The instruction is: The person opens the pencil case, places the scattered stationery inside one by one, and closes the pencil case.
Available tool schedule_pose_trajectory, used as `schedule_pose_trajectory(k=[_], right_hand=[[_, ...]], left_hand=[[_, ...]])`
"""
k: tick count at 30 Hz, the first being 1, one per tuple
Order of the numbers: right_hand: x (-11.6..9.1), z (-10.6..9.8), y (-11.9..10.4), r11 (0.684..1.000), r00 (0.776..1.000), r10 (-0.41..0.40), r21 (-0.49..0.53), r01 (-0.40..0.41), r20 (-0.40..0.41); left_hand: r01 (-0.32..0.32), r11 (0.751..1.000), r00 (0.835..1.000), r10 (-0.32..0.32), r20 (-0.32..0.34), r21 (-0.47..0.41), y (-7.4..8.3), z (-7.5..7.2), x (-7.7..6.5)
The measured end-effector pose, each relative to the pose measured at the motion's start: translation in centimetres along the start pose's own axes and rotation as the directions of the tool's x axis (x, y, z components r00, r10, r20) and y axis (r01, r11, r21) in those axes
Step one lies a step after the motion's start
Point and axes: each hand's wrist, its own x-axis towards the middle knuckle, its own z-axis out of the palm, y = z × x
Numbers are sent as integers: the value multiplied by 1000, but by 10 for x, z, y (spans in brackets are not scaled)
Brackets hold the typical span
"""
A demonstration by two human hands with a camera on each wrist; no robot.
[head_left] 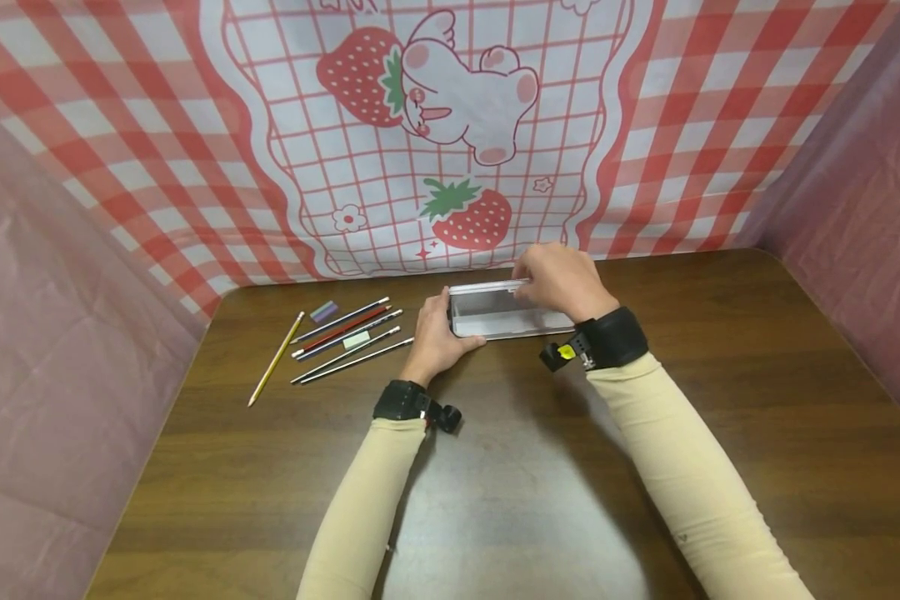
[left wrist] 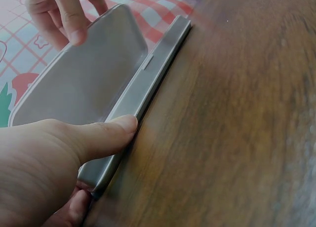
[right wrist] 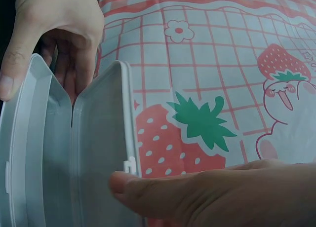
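A white, translucent pencil case stands at the back of the table with its hinged lid raised. My left hand grips the case's left end, thumb along the front wall and fingers at the end and behind. My right hand pinches the lid's upper edge near the small clasp, thumb on the inner face. In the right wrist view the case's inside shows bare between base and lid.
Left of the case lie several pencils, with a yellow pencil apart from them. A pale green eraser rests among the pencils, and a purple-blue eraser sits behind. A strawberry-patterned cloth hangs behind the wooden table.
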Motion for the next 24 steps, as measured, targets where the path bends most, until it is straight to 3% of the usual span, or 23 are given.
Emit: schedule_pose_trajectory(k=[11, 24], right_hand=[[4, 3, 1, 999, 979, -40, -41, 32, -201], [12, 14, 6, 998, 921, -51, -48, 35, -387]], left_hand=[[-25, 1000, 1000, 25, -7, -5, -2, 0, 1], [-20, 1000, 1000, 20, -6, 13, -2, 1, 1]])
